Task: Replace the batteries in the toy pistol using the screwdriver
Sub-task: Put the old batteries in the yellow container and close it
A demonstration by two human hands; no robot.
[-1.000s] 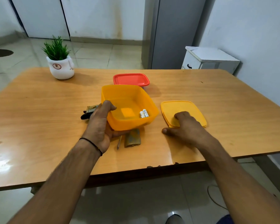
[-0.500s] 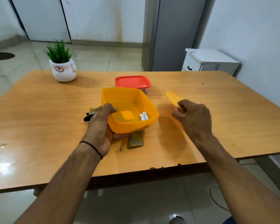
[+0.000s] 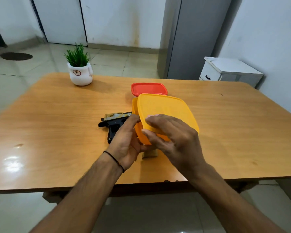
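A yellow lid (image 3: 165,111) lies tilted over the yellow box (image 3: 134,106), hiding its inside and the batteries. My right hand (image 3: 171,138) grips the lid's near edge, fingers curled over it. My left hand (image 3: 126,140) holds the box's left near corner. The black and gold toy pistol (image 3: 113,122) lies on the table just left of the box, partly behind my left hand. A small olive cover piece (image 3: 150,153) peeks out under my hands. The screwdriver is hidden.
A red lidded box (image 3: 149,89) sits right behind the yellow one. A white pot with a green plant (image 3: 80,69) stands at the table's far left. The wooden table (image 3: 49,132) ends close to me. A white cabinet (image 3: 230,71) stands beyond the far right corner.
My right hand lifted the yellow lid off the table at the right and brought it over the yellow box. My left hand kept hold of the box. The view shifted.
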